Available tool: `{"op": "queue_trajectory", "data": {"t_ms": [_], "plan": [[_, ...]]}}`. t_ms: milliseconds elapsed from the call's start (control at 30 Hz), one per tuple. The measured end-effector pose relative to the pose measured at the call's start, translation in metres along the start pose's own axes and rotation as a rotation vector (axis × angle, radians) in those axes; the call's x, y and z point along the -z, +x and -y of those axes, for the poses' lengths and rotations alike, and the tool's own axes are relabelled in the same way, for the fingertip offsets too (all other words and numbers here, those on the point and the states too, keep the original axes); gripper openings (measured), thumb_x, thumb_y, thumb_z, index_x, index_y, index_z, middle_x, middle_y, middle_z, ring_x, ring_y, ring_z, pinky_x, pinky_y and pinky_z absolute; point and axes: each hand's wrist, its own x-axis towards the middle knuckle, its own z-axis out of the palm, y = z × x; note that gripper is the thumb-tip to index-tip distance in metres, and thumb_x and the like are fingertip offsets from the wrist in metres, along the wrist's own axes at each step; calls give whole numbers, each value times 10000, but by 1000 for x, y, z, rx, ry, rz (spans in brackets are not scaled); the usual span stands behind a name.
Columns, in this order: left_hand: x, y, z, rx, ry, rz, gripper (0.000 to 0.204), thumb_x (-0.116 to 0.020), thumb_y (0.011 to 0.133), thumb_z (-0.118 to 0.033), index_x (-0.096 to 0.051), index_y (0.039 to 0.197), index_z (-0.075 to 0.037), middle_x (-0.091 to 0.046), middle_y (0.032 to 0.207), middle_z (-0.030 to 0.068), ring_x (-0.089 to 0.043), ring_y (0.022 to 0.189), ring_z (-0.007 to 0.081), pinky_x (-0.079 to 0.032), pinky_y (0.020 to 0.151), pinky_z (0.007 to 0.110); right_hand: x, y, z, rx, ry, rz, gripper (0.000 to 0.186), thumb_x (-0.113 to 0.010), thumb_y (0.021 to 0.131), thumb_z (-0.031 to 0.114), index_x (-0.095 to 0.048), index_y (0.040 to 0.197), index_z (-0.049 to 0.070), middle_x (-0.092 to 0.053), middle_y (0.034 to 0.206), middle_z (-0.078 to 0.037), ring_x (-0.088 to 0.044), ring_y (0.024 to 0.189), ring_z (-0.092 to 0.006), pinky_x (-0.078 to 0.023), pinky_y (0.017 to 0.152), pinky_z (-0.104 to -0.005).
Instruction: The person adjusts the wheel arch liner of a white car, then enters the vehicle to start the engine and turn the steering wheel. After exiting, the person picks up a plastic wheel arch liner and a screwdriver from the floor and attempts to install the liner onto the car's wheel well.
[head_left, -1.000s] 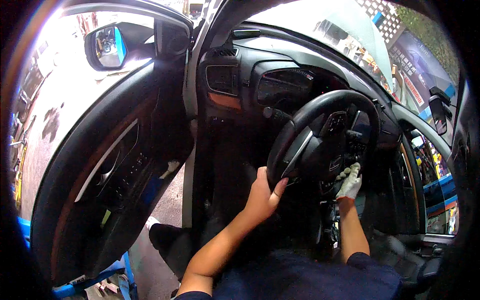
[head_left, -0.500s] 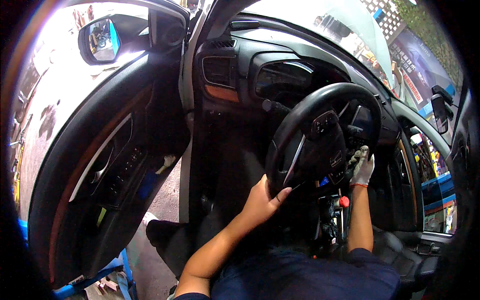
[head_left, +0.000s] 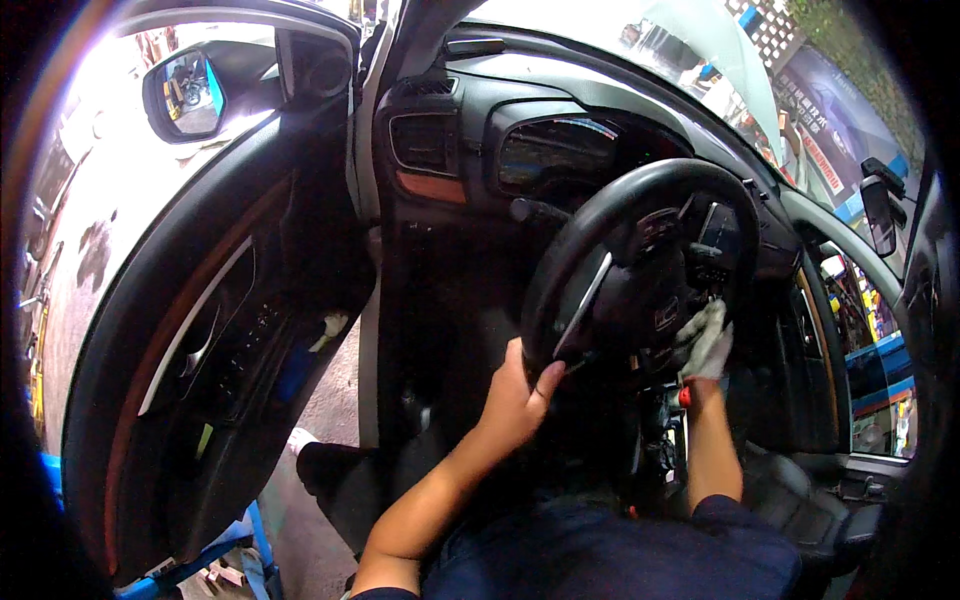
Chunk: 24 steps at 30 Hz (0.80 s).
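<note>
I sit at a car's black steering wheel (head_left: 589, 222), with my bare left hand (head_left: 514, 400) closed round its lower left rim. My right hand (head_left: 704, 342), in a whitish glove, is at the right of the wheel's hub (head_left: 652, 295), fingers curled; what they touch or hold is hidden. A red object (head_left: 685, 398) shows just below that wrist, beside the dark centre console. Behind the wheel are the instrument display (head_left: 555, 155) and a stalk (head_left: 535, 210) on the left of the column.
The open driver's door (head_left: 170, 330) with mirror (head_left: 188, 90) fills the left, blue metal stands (head_left: 240, 535) outside it. An air vent (head_left: 422, 140) sits left of the display. A black seat (head_left: 800, 500) is at right. Past the windscreen are a raised panel, a banner (head_left: 830, 130) and greenery.
My right hand rose toward the wheel's right rim, then shifted left toward the hub. My left hand stays on the rim. The whole view has shifted slightly.
</note>
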Motion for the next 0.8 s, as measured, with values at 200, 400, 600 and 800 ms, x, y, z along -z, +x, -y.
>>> {"op": "queue_trajectory", "data": {"t_ms": [200, 400, 600, 800], "plan": [[1, 10, -4, -64, -28, -33, 457, -645, 949, -292, -436, 1215, 14, -663, 1009, 260, -659, 951, 412, -503, 817, 419, -14, -45, -46, -144, 255, -281, 373, -515, 1005, 441, -552, 1006, 70, -560, 748, -20, -517, 655, -124, -453, 628, -274], [-4, 4, 15, -83, 41, -16, 504, -690, 918, -312, -437, 1184, 33, -665, 997, 261, -664, 931, 420, -511, 789, 427, -8, -33, -35, -102, 172, -251, 296, -523, 995, 376, -558, 1034, 85, -544, 768, -11, -501, 660, -120, -416, 602, -247], [-8, -1, 10, -89, 17, -66, 441, -712, 898, -151, -461, 1205, 45, -680, 1038, 200, -669, 974, 281, -503, 847, 363, 37, 26, -49, -84, 332, 29, 717, -523, 944, 590, -454, 1391, 34, -538, 1330, -137, -537, 1182, -246, -398, 1054, -385], [-1, 3, 6, -115, -40, -121, 412, -648, 927, -115, -443, 1254, 30, -645, 1103, 163, -619, 1032, 247, -452, 937, 338, 13, 62, -99, -20, 323, 150, 778, -445, 938, 646, -454, 1420, 35, -465, 1448, -173, -492, 1286, -293, -401, 1079, -402]]}}
